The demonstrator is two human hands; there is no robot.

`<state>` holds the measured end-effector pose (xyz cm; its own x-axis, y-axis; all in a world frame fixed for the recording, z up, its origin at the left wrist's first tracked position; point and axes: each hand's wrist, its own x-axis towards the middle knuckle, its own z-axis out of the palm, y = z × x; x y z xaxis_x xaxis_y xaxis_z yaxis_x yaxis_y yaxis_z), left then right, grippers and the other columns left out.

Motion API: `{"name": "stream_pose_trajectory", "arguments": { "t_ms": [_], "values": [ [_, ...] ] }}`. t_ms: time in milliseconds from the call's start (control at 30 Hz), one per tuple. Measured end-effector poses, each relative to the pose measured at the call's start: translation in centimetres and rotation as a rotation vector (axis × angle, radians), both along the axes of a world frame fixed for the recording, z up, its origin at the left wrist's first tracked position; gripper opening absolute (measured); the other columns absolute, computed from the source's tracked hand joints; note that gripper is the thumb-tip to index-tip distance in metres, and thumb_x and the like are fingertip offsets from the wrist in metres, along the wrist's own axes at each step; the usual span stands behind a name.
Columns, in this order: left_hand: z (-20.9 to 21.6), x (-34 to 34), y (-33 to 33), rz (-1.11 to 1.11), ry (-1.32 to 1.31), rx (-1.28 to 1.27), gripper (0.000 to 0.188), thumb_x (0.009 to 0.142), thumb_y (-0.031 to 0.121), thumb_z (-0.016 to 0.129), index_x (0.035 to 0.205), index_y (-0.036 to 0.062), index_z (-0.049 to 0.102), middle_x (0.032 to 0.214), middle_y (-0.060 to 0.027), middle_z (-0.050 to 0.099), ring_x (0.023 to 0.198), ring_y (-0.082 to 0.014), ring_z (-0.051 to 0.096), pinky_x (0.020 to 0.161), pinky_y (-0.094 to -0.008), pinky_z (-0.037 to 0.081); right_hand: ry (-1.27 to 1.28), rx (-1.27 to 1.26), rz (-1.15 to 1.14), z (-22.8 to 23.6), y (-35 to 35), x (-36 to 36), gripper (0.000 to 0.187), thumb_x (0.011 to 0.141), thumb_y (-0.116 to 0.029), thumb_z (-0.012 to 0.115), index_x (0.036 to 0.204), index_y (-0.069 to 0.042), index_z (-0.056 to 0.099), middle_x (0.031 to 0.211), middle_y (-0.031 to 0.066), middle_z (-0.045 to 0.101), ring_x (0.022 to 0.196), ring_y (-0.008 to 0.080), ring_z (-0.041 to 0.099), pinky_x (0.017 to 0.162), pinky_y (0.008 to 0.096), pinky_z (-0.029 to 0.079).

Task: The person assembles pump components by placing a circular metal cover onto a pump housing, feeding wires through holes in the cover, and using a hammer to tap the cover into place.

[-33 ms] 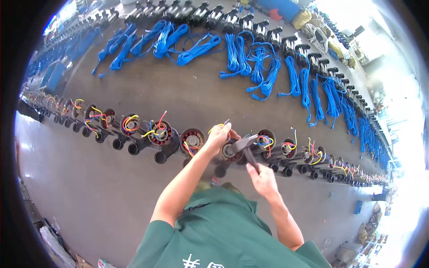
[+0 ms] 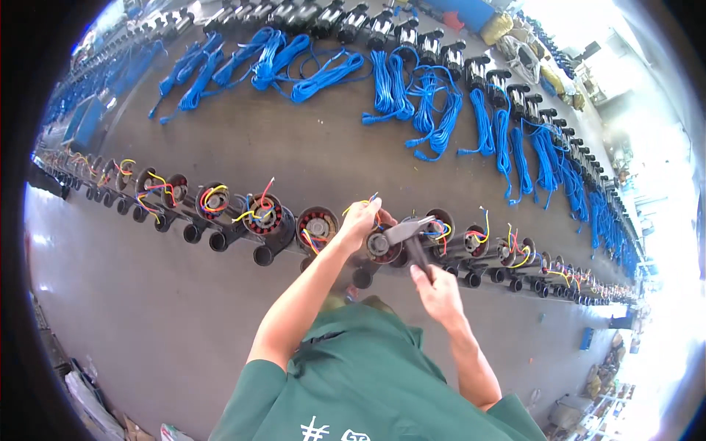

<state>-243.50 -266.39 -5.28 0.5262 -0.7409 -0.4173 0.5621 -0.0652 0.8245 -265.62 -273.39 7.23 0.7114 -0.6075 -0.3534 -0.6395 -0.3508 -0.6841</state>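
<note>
My right hand [image 2: 441,295] is wrapped round the dark handle of a hammer [image 2: 409,230]. The hammer's grey head hovers at the right rim of an open motor housing [image 2: 382,248], and whether it touches cannot be made out. My left hand [image 2: 360,223] is closed at the far rim of this housing, its fingers pinching coloured wires [image 2: 373,197] whose tips stick out above them. Inside the housing a round grey metal part shows. To the left stands another motor housing [image 2: 318,226] with red windings and loose red, yellow and blue wires.
The row of housings [image 2: 265,217] runs left and right across the view, with dark pipe stubs on the near side. Beyond it, bundled blue cables [image 2: 434,110] lie on the floor, attached to a curved line of black and silver motors [image 2: 379,29]. Sacks [image 2: 496,29] lie far right.
The hammer has shifted slightly right and up, with my right hand moving a little to the right. My left hand stays in place on the wires.
</note>
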Motion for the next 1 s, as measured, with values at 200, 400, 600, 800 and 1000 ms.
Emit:
{"name": "stream_pose_trajectory", "arguments": {
  "t_ms": [200,400,600,800,1000],
  "values": [
    [0.0,0.3,-0.3,-0.004,-0.023,-0.056,0.049,0.106,0.037,0.052,0.090,-0.0019,0.077,0.072,-0.0029,0.065,0.070,-0.0142,0.058,0.067,-0.0310,0.046,-0.308,0.121,-0.129,2.1,2.2,-0.4,0.030,0.103,-0.026,0.065,0.087,-0.001,0.061,0.063,-0.0014,0.054,0.059,0.0059,0.046,0.053,0.0279,0.039],
    [1.1,-1.8,2.6,-0.204,-0.501,0.011,0.044,0.100,0.032,0.066,0.126,-0.0038,0.066,0.102,-0.0135,0.073,0.097,-0.0206,0.068,0.089,-0.0345,0.054,-0.238,0.305,-0.373,-2.3,4.0,-1.7,0.035,0.105,-0.030,0.064,0.080,-0.005,0.058,0.061,-0.0039,0.051,0.055,0.0049,0.046,0.049,0.0260,0.037],
    [1.7,-2.7,2.7,-0.169,-0.821,0.177,0.067,0.076,0.027,0.086,0.132,-0.0020,0.062,0.128,-0.0241,0.067,0.119,-0.0367,0.066,0.103,-0.0405,0.051,-0.378,0.414,-0.476,-0.1,3.8,-2.1,0.034,0.107,-0.031,0.061,0.082,-0.010,0.050,0.061,-0.0057,0.047,0.047,0.0031,0.042,0.042,0.0227,0.033],
    [1.1,-1.7,2.9,-0.256,-0.866,0.011,0.065,0.075,0.021,0.084,0.131,-0.0006,0.060,0.124,-0.0211,0.063,0.120,-0.0362,0.062,0.105,-0.0414,0.049,-0.344,0.508,-0.530,-1.2,4.1,-4.0,0.033,0.105,-0.032,0.063,0.084,-0.010,0.051,0.062,-0.0058,0.047,0.048,0.0034,0.042,0.043,0.0227,0.034],
    [1.2,-2.9,2.3,-0.165,-0.888,0.152,0.059,0.078,0.022,0.084,0.129,0.0010,0.062,0.122,-0.0204,0.069,0.113,-0.0346,0.068,0.101,-0.0404,0.052,-0.308,0.515,-0.561,-1.7,3.8,-5.2,0.033,0.104,-0.031,0.065,0.084,-0.009,0.052,0.063,-0.0056,0.049,0.048,0.0035,0.043,0.043,0.0228,0.035]
  ]
}}
